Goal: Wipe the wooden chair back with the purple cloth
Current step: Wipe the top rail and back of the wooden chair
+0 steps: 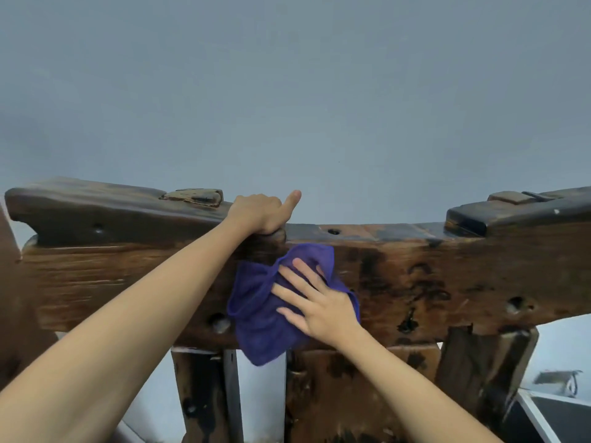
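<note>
Against a plain grey wall (287,91), the left hand (259,215) grips the dark, worn chair back (415,276); the right hand (316,302) presses the purple cloth (256,321) flat, fingers spread.

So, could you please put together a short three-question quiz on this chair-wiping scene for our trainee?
1. True or false: the right hand presses the crumpled purple cloth flat against the dark wooden chair back.
2. Where is the left hand? A) gripping the chair back's top edge B) holding the cloth C) out of view
3. Fill in: the cloth's lower corner hangs below the rail, between two vertical ____.

Key: 1 true; 2 A; 3 slats.
</note>
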Motion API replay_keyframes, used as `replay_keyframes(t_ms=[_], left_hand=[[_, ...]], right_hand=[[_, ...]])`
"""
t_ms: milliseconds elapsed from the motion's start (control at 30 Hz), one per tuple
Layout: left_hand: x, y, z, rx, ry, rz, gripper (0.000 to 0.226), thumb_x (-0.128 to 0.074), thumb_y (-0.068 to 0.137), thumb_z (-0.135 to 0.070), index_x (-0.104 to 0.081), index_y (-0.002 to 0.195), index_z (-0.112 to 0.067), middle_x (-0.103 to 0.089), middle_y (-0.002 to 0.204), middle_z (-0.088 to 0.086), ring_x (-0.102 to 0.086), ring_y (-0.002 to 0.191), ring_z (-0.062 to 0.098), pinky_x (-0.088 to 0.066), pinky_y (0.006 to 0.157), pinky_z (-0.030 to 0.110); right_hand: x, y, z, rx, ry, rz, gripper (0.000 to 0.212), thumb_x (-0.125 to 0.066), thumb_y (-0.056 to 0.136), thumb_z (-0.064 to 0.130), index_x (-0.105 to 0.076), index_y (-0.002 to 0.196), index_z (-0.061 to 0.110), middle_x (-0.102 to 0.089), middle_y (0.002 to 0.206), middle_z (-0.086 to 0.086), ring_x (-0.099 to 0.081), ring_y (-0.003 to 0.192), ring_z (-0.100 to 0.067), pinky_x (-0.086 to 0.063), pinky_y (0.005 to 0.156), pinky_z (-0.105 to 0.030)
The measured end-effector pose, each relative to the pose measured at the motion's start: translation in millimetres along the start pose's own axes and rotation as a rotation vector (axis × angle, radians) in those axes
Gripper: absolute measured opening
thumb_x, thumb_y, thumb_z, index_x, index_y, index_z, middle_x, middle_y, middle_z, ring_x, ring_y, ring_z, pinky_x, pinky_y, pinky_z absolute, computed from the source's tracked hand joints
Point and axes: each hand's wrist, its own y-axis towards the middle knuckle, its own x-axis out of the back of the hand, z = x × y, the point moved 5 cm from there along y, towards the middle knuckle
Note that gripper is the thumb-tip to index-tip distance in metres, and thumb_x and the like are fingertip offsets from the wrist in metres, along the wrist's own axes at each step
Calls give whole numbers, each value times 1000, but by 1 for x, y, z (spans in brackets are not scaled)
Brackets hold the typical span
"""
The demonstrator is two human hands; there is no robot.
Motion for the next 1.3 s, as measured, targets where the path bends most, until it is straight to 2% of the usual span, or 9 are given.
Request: replay_keyframes(t_ms=[133, 300, 400, 600, 733, 867, 1000, 1100, 1300], left_hand=[[0, -1, -4, -11, 51, -24, 76, -6, 94, -72, -62, 97, -21, -68, 123, 14, -60, 115, 34, -37, 91, 47], [1, 1, -3, 3, 23, -23, 68, -8, 95, -71, -45, 68, -21, -61, 93, 8, -54, 87, 30, -37, 84, 46], [4, -3, -4, 10, 6, 13, 65, -15, 97, -67, -50, 73, -18, -58, 89, 9, -54, 86, 30, -43, 84, 45], [19, -85, -47, -329, -213, -629, 29, -48, 99, -27, -67, 87, -9, -62, 85, 5, -53, 91, 26, -46, 70, 39], [-67, -182, -107, -528, -551, -322, 22, -57, 91, -47, -64, 97, -27, -60, 96, -11, -53, 95, 13, -46, 84, 36], [-155, -230, -129, -159, -1185, 318, 70, -73, 74, -64, -49, 133, -36, -56, 129, -14, -59, 118, 4, -51, 98, 30], [-186, -247, -120, 146, -1699, 593, 75, -82, 69, -61, -60, 132, -28, -71, 127, -2, -68, 115, 17, -58, 90, 38], [-191, -248, -106, 212, -1809, 566, 52, -75, 84, -46, -69, 128, -19, -70, 128, 8, -66, 119, 24, -54, 99, 47], [-156, -229, -72, 110, -1665, 192, 17, -71, 92, -18, -69, 108, -19, -75, 114, 7, -70, 108, 18, -53, 91, 33]], right_hand=[[31, -75, -62, -99, -30, -189, 32, -47, 106, 26, -69, 128, 20, -63, 141, -9, -60, 131, -29, -44, 102, -38], [42, -160, -122, -1014, 262, -272, 31, -57, 93, -9, -69, 120, 0, -57, 136, -16, -56, 120, -40, -47, 96, -43], [55, -184, -127, -1275, 426, -118, 43, -50, 97, -4, -61, 136, 8, -59, 134, -19, -58, 122, -39, -40, 93, -37], [83, -178, -100, -1311, 956, 21, 54, -47, 104, 3, -45, 149, 32, -75, 105, -8, -74, 93, -26, -58, 77, -40], [101, -164, -65, -1327, 1270, -123, 63, -58, 100, 3, -43, 142, 47, -78, 102, -10, -77, 94, -26, -62, 75, -43], [104, -150, -27, -1253, 1472, -170, 75, -62, 96, -1, -35, 136, 57, -78, 112, -8, -76, 101, -30, -64, 78, -51], [103, -148, -11, -1173, 1569, -233, 72, -63, 95, -4, -40, 143, 44, -76, 117, -8, -75, 104, -30, -63, 76, -46], [101, -152, -5, -1140, 1627, -251, 69, -71, 92, 1, -43, 142, 39, -74, 124, -8, -74, 109, -30, -63, 78, -46], [72, -179, -1, -1362, 1561, -179, 60, -86, 82, 12, -45, 121, 31, -78, 112, 2, -77, 100, -17, -62, 68, -31]])
